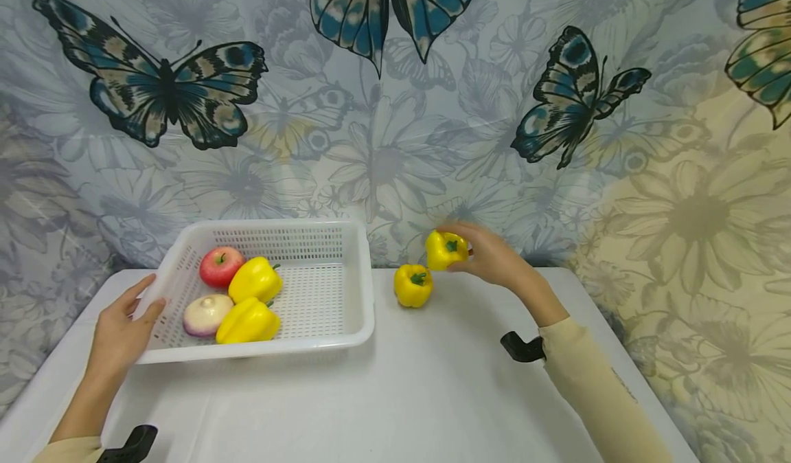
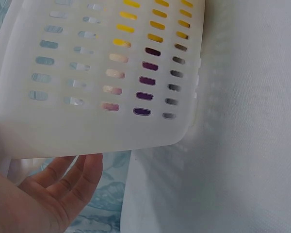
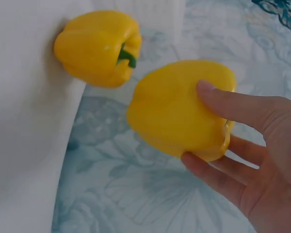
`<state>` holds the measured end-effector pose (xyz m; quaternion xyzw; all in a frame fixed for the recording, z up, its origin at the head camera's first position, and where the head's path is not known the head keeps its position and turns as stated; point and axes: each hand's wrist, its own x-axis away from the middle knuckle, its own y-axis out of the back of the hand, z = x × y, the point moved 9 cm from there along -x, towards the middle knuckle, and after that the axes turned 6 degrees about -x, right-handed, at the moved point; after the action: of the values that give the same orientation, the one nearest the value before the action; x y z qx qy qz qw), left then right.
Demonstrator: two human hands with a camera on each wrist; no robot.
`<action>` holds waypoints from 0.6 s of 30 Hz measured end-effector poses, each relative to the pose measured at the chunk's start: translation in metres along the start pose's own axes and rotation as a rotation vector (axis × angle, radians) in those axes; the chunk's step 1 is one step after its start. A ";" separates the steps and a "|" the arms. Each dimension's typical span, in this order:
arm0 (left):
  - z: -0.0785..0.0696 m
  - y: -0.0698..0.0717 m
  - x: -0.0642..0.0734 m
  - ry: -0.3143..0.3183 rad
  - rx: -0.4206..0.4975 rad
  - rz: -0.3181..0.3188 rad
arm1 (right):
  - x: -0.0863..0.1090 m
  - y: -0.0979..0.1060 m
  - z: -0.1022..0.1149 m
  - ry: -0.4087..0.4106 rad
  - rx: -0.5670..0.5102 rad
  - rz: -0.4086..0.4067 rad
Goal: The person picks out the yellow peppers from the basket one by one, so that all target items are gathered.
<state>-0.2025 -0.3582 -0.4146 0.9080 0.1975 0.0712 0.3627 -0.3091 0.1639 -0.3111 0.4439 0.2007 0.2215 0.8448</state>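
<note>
**YELLOW PEPPER IN R HAND; BASKET RIM IN L HAND**

Hands: R hand [image 1: 494, 260] is part-closed on a yellow pepper [image 1: 440, 253], thumb on one side, fingertips on the other. L hand [image 1: 123, 322] grips the L end of the white basket [image 1: 361, 277], thumb over the rim, fingers outside.

Posn.: held pepper is up in front of the wall cloth [image 1: 395, 174], R of the basket, just beside a 2nd yellow pepper [image 1: 413, 286]. The latter stands stem-up on the worktop [image 1: 402, 394], nr the back edge.

Appearance: held pepper is bright yellow, glossy, blocky, w/ rounded lobes; short green stem shows in head view.

Visibility: in R wrist view, fingers & thumb cover part of the pepper's stem end. In L wrist view, thumb isn't visible & basket is cut off; yellow & purple patches show thru the slots. Contact betw. the two peppers: can't tell.

Materials: basket is rectangular, plastic-looking, w/ slotted walls & perforated floor. Contents, mainly L half: red apple [image 1: 221, 266], purple-white bulb [image 1: 207, 314] (onion or turnip, can't tell), rear pepper [image 1: 252, 281], front pepper [image 1: 247, 322], both yellow. Worktop surface is white, finely textured; wall cloth has printed flowers & butterflies.
</note>
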 end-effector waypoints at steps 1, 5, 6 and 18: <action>0.000 0.000 0.000 0.002 -0.002 0.000 | 0.002 0.000 -0.004 -0.011 0.006 0.005; 0.000 0.000 0.000 -0.004 -0.015 -0.003 | 0.008 -0.005 -0.023 -0.048 0.028 0.032; 0.000 0.000 0.000 -0.006 -0.020 -0.004 | 0.009 -0.008 -0.027 -0.056 0.037 0.041; 0.000 0.002 0.000 -0.016 0.001 -0.012 | 0.013 -0.037 -0.064 -0.108 -0.012 0.188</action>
<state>-0.2023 -0.3595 -0.4135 0.9075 0.2002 0.0615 0.3640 -0.3254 0.1950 -0.3774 0.4671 0.1112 0.2765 0.8324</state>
